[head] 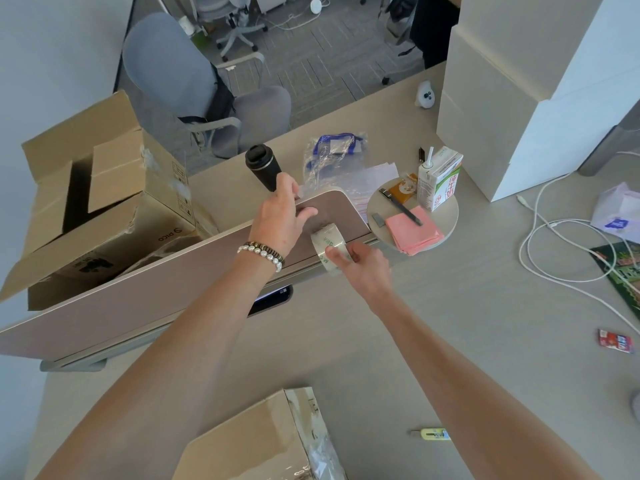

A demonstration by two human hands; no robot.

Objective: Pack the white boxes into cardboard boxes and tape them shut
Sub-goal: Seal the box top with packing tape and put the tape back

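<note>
Clear tape roll (pixel 329 244), pink divider (pixel 173 289), brown cardboard box (pixel 249 445).

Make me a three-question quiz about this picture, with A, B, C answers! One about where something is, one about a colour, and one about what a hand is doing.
1. Where is the milk carton?
A. on the round tray
B. on the floor
C. inside a cardboard box

2. What colour is the square paper pad?
A. green
B. pink
C. black

3. What is the right hand doing?
A. lying flat on the desk
B. holding the black cup
C. holding the tape roll

Answers:
1 A, it stands on the round tray beside the pad.
2 B, the pad is plainly pink.
3 C, its fingers wrap the clear tape roll, while the left hand grips the divider panel.
</note>
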